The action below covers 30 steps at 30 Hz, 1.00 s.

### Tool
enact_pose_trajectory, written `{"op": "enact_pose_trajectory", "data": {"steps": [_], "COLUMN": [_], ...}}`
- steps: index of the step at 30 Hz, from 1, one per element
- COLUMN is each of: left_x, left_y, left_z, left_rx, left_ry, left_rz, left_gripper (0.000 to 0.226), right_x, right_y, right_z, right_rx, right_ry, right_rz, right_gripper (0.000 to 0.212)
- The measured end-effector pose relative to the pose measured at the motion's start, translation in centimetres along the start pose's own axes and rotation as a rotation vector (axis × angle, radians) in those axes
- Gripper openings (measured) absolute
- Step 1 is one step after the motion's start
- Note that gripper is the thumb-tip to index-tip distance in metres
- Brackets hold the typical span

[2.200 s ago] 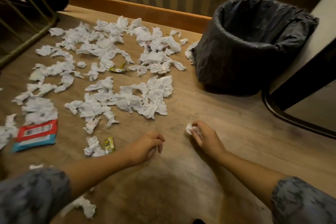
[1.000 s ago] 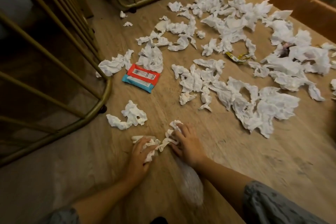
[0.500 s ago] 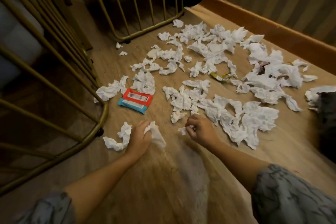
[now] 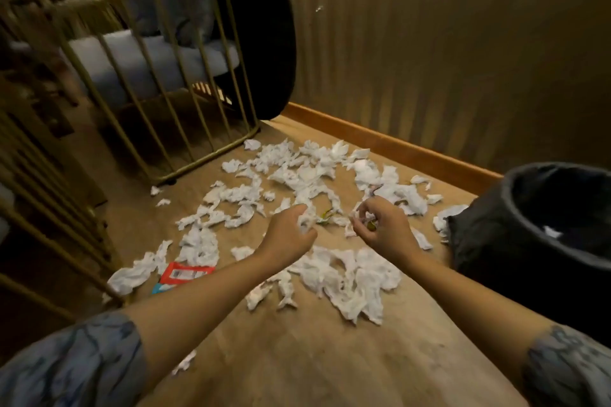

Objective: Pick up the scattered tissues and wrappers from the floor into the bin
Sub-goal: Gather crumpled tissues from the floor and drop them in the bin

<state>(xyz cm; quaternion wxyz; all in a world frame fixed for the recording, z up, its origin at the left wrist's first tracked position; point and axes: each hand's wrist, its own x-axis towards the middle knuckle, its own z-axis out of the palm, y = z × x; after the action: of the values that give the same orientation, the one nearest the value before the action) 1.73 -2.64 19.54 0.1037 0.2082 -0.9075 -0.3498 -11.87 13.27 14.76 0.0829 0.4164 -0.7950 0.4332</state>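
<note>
Both of my hands are raised above the wooden floor (image 4: 297,350). My left hand (image 4: 289,235) is closed around a crumpled white tissue wad (image 4: 305,220). My right hand (image 4: 383,225) is closed on small tissue scraps and a bit of yellow-green wrapper (image 4: 365,221). Several white tissues (image 4: 350,277) lie scattered under and beyond my hands. A red and blue wrapper pack (image 4: 183,274) lies on the floor at the left. The black-lined bin (image 4: 489,241) stands at the right, a white scrap showing inside it.
A gold metal-bar frame (image 4: 185,122) with a grey cushioned seat stands at the back left, and more gold bars run along the left edge. A wooden skirting board (image 4: 390,145) lines the ribbed wall behind the tissues.
Both hands have lifted off the floor with their tissue pieces and moved right, toward the bin. The view has swung up and right, bringing the bin in.
</note>
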Motion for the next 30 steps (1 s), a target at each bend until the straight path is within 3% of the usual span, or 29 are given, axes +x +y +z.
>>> {"op": "enact_pose_trajectory", "data": {"steps": [2, 7, 10, 14, 19, 23, 26, 30], "left_x": [1.3, 4.8, 6.2, 7.2, 8.4, 9.9, 10.8, 12.3], "left_y": [4.0, 12.1, 16.4, 20.7, 24.6, 26.9, 28.2, 27.8], "left_z": [1.3, 6.1, 9.3, 12.9, 17.7, 21.5, 24.3, 27.1], "left_rx": [0.028, 0.031, -0.007, -0.013, 0.002, -0.106, -0.120, -0.043], "left_ry": [-0.005, 0.008, -0.076, -0.153, -0.225, -0.275, -0.342, -0.518], "left_rz": [0.100, 0.304, 0.354, 0.470, 0.554, 0.491, 0.429, 0.407], "left_gripper": [0.053, 0.020, 0.030, 0.033, 0.037, 0.033, 0.017, 0.057], "right_x": [0.5, -0.1, -1.1, -2.7, -4.5, -4.7, -4.3, -3.8], "right_y": [0.9, 3.5, 5.6, 7.9, 10.5, 12.8, 13.2, 13.2], "right_z": [-3.8, -12.8, -17.2, -21.1, -24.7, -26.8, -27.5, -27.2], "right_rx": [-0.022, -0.058, -0.138, -0.188, -0.048, 0.188, 0.452, 0.615], "right_ry": [0.080, 0.234, 0.276, 0.421, 0.712, 0.883, 0.945, 0.894], "right_rz": [0.029, 0.084, 0.140, 0.363, 0.813, 1.113, 1.176, 1.184], "right_gripper": [0.021, 0.011, 0.013, 0.001, 0.015, 0.043, 0.046, 0.066]}}
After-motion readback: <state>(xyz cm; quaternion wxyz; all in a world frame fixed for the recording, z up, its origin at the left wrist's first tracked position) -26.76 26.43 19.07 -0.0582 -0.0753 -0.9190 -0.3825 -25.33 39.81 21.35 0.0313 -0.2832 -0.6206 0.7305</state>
